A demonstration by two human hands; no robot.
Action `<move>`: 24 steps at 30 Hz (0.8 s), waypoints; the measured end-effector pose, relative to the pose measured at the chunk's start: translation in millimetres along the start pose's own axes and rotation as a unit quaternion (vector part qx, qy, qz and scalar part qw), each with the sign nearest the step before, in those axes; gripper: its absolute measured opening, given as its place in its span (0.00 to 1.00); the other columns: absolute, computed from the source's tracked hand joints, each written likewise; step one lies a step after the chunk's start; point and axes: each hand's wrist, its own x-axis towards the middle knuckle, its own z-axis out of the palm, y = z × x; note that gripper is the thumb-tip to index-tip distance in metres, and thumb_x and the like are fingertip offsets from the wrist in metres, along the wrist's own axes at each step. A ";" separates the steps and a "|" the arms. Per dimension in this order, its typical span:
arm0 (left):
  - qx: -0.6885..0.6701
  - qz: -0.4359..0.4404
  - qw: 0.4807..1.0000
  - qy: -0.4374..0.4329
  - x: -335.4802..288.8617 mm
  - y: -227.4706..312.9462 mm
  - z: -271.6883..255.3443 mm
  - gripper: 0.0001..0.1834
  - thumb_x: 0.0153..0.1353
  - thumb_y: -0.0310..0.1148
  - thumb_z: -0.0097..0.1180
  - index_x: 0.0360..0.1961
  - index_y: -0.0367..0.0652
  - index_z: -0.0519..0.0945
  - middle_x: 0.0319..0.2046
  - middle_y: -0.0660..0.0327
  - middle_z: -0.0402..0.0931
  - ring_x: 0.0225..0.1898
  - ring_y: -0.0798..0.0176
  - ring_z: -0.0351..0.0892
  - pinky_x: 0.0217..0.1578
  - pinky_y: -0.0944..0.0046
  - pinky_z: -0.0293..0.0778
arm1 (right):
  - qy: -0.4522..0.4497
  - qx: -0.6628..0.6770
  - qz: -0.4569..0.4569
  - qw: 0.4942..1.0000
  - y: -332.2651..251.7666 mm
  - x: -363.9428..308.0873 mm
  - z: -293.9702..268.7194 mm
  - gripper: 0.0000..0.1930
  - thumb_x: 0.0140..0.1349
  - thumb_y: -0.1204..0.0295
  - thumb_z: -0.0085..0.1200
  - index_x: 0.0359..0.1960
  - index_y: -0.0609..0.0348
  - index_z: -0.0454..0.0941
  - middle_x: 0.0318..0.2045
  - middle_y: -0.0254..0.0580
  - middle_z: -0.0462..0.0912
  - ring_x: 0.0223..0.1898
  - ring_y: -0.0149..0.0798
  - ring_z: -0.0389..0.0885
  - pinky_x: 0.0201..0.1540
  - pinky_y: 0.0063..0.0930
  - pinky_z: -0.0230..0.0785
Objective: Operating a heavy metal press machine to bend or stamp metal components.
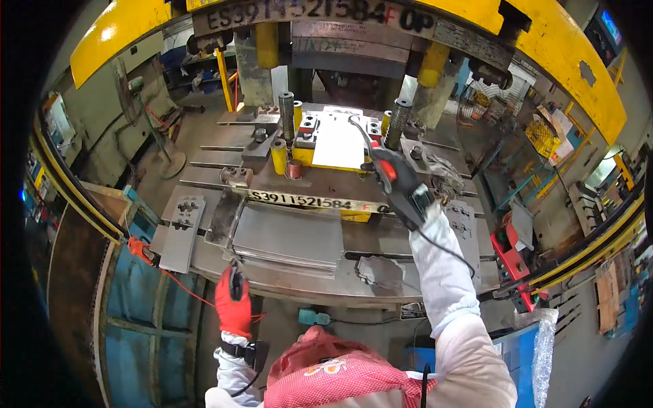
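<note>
My left hand (233,299), in a red glove with a dark patch, is at the near left corner of a stack of thin grey metal sheets (289,231). Its fingers are drawn together; what they pinch, if anything, is too small to make out. My right hand (407,190), in a dark glove, is closed on a hand tool (371,141) with red on its handle and a curved metal tip. That tip reaches the right edge of a bright, pale sheet (338,141), which lies on the yellow-edged lower die (313,158) of a press.
The press's upper part (350,44) hangs above the die, between dark guide posts (286,115). A perforated metal plate (182,234) lies at the table's left, and a scrap metal piece (379,270) near its front edge. A red holder (511,255) stands at right.
</note>
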 end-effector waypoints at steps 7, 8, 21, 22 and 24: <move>-0.458 -0.138 0.839 -0.258 75.3 87.9 106.8 0.23 0.58 0.28 0.50 0.54 0.34 0.65 0.48 0.56 0.71 0.48 0.64 0.72 0.48 0.67 0.67 | 0.038 0.083 0.048 0.995 -4.0 5.9 0.3 0.18 0.57 0.57 0.49 0.41 0.58 0.69 0.29 0.40 0.77 0.26 0.26 0.73 0.29 0.20 0.67; -0.482 -0.186 0.806 -0.288 87.7 98.7 121.3 0.23 0.59 0.33 0.51 0.54 0.34 0.65 0.47 0.57 0.72 0.47 0.64 0.72 0.47 0.67 0.68 | 0.057 0.086 0.044 0.994 -11.4 -15.3 10.2 0.22 0.57 0.58 0.48 0.48 0.59 0.66 0.30 0.38 0.77 0.26 0.25 0.72 0.29 0.19 0.66; -0.677 -0.345 0.598 -0.256 184.6 105.5 287.8 0.17 0.56 0.46 0.52 0.43 0.51 0.75 0.39 0.62 0.77 0.40 0.56 0.76 0.45 0.56 0.71 | 0.233 0.103 0.207 0.944 59.7 -309.5 77.4 0.29 0.55 0.66 0.49 0.58 0.64 0.57 0.33 0.42 0.75 0.22 0.26 0.69 0.23 0.21 0.64; -0.679 -0.346 0.599 -0.244 185.1 101.9 292.9 0.17 0.56 0.46 0.52 0.43 0.51 0.75 0.39 0.62 0.77 0.40 0.56 0.76 0.44 0.56 0.72 | 0.227 0.126 0.211 0.942 73.3 -319.1 79.8 0.29 0.56 0.67 0.49 0.58 0.63 0.57 0.33 0.42 0.75 0.22 0.26 0.69 0.22 0.21 0.64; -0.669 -0.376 0.599 -0.228 181.6 112.0 301.8 0.16 0.57 0.43 0.52 0.44 0.47 0.74 0.40 0.59 0.77 0.41 0.56 0.76 0.43 0.55 0.73 | 0.228 0.175 0.218 0.932 95.7 -332.7 83.7 0.28 0.56 0.69 0.49 0.59 0.62 0.57 0.33 0.41 0.76 0.22 0.26 0.69 0.21 0.21 0.64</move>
